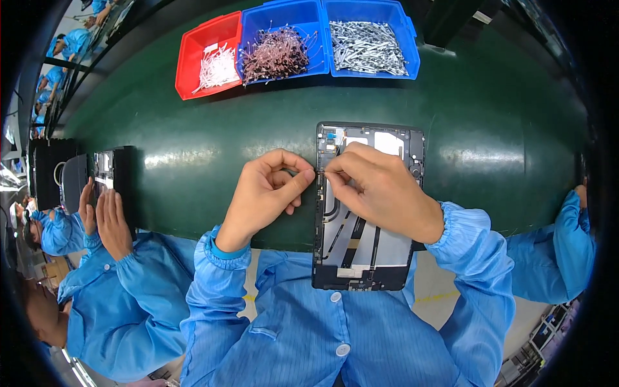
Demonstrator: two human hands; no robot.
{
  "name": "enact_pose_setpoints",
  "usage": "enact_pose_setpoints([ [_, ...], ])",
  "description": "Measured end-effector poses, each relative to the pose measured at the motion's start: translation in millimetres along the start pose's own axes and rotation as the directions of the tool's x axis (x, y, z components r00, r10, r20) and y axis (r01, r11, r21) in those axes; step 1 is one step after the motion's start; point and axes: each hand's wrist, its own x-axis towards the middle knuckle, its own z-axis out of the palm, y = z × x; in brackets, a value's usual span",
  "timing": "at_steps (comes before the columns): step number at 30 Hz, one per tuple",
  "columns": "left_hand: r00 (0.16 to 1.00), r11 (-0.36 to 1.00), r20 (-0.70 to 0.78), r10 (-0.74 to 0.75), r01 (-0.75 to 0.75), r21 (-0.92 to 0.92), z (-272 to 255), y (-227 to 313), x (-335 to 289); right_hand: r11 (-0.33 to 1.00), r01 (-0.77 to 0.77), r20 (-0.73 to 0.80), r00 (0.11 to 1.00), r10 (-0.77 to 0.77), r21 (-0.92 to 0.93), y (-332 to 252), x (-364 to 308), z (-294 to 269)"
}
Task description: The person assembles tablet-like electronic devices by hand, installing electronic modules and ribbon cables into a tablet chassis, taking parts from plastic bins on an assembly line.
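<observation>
An opened tablet point(394, 248) with a black frame and its inner parts bare lies upright in front of me, its lower end at the table's near edge. My left hand point(263, 193) is beside the tablet's upper left edge, thumb and forefinger pinched together at the rim. Over the upper part of the tablet lies my right hand point(387, 190), its fingertips pinched close to the left ones at that same edge. Whatever small part is between the fingers cannot be made out. The right hand hides part of the tablet's inside.
Along the far side of the green table point(258, 122) stand a red bin point(187, 64) of white pieces, a blue bin point(316, 13) of brownish thin cables and another blue bin point(412, 55) of silvery strips. Co-workers in blue sit on both sides; the left one's hands point(113, 222) touch another device.
</observation>
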Motion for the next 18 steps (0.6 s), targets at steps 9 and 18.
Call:
enact_pose_setpoints([
  [9, 0.999, 0.998, -0.039, -0.017, 0.019, 0.058, 3.5, 1.3, 1.3, 0.997, 0.063, -0.038, 0.997, -0.065, -0.054, 2.6, -1.7, 4.3],
  [18, 0.999, 0.996, -0.008, -0.044, 0.045, 0.071, 0.4, 7.2, 4.5, 0.999, 0.026, -0.004, 1.0, -0.026, -0.03, -0.2, 1.0, 0.2],
])
